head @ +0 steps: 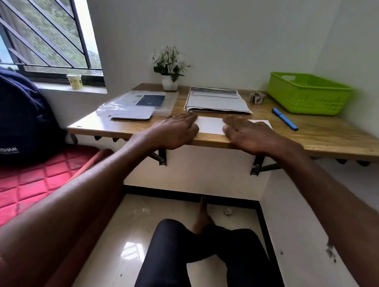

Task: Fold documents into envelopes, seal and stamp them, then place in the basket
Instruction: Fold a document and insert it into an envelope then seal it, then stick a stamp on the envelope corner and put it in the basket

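Left hand and right hand fingers flat on white paper.

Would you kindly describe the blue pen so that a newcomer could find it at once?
Start at the green basket on the far right of the wooden desk. Just in front of it lies the blue pen, angled toward the desk's front edge. It is the only slim blue stick there.

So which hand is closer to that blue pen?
Right. The right hand lies on the white paper, nearer the blue pen; the left hand is farther left.
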The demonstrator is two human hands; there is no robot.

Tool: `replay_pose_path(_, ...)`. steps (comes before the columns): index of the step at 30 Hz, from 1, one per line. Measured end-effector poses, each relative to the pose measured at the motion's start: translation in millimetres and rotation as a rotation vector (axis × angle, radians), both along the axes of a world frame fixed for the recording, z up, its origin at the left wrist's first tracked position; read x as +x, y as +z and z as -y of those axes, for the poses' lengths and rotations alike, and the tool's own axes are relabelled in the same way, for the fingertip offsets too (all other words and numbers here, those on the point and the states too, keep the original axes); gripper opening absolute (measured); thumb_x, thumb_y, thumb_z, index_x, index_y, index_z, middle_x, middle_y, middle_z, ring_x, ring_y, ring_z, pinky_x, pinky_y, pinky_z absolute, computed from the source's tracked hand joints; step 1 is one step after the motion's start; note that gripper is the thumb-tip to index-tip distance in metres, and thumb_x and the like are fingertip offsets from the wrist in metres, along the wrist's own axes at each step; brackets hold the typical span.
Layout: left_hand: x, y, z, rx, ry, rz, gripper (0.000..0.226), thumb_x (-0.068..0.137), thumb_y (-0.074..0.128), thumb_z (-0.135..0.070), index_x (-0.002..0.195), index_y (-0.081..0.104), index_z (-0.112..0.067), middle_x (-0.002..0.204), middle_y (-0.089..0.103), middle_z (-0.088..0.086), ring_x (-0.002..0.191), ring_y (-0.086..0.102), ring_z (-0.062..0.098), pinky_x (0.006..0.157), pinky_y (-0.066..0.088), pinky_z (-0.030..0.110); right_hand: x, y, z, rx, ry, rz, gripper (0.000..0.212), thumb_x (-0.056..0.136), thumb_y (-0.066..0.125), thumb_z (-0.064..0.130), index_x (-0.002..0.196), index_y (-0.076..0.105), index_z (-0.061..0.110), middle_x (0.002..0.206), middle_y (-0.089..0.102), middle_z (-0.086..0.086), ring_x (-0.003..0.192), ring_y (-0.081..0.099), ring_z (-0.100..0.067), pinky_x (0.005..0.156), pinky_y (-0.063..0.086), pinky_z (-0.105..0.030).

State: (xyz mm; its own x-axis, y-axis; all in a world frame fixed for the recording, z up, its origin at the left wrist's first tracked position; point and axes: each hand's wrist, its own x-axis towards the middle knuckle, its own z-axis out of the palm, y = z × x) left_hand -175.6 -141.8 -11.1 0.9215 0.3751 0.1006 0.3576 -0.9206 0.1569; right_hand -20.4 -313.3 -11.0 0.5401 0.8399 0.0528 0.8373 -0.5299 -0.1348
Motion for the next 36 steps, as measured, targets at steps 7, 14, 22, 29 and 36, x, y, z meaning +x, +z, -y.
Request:
replay_pose_path(7, 2, -5, -3, 0.012, 0.004, 0.021, 0.06, 0.111, 0.023, -0.04, 0.166, 0.016, -0.019, 0.174, 0.012, 0.002, 0.16, 0.011, 0.016, 0.13, 0.009, 0.041, 16, 5, 34, -0.034, -0.289, 0.05, 0.058, 0.108, 0.021, 0.046, 0.159, 0.025, 0.02, 0.17, 0.02, -0.001, 0.154, 0.022, -0.02, 0.123, 0.013, -0.056)
replay_pose_path(14, 5, -2, 3, 0.016, 0.048, 0.002, 0.061, 0.109, 0.022, -0.04, 0.166, 0.015, -0.02, 0.174, 0.01, 0.001, 0.16, 0.008, 0.013, 0.129, 0.007, 0.038, -26, 6, -37, 0.111, 0.076, 0.012, 0.056, 0.109, 0.022, 0.044, 0.163, 0.017, 0.027, 0.171, 0.011, 0.007, 0.157, 0.009, -0.011, 0.125, 0.006, -0.047)
replay_pose_path(22, 1, -3, -4, 0.011, 0.02, -0.013, 0.06, 0.111, 0.021, -0.042, 0.166, 0.013, -0.02, 0.174, 0.008, 0.0, 0.16, 0.005, 0.013, 0.129, 0.005, 0.038, 9, 8, 4, -0.058, -0.031, -0.02, 0.057, 0.11, 0.016, 0.048, 0.164, 0.013, 0.028, 0.172, 0.007, 0.005, 0.157, 0.006, -0.013, 0.125, 0.007, -0.044)
replay_pose_path(29, -2, -5, -3, 0.002, -0.018, 0.073, 0.059, 0.11, 0.025, -0.041, 0.165, 0.02, -0.022, 0.173, 0.018, 0.0, 0.158, 0.02, 0.019, 0.128, 0.018, 0.042, 30, 0, 31, 0.051, -0.099, 0.029, 0.056, 0.107, 0.025, 0.05, 0.158, 0.029, 0.027, 0.168, 0.026, 0.003, 0.152, 0.028, -0.018, 0.124, 0.018, -0.048)
replay_pose_path(36, 9, 7, 2, -0.023, -0.024, 0.437, 0.043, 0.106, 0.048, -0.034, 0.149, 0.052, -0.03, 0.149, 0.058, -0.008, 0.125, 0.057, 0.016, 0.086, 0.035, 0.025, 59, 19, 26, 0.579, -0.145, 0.12, 0.032, 0.093, 0.064, 0.028, 0.125, 0.068, 0.026, 0.133, 0.068, 0.001, 0.121, 0.063, -0.023, 0.103, 0.048, -0.038)
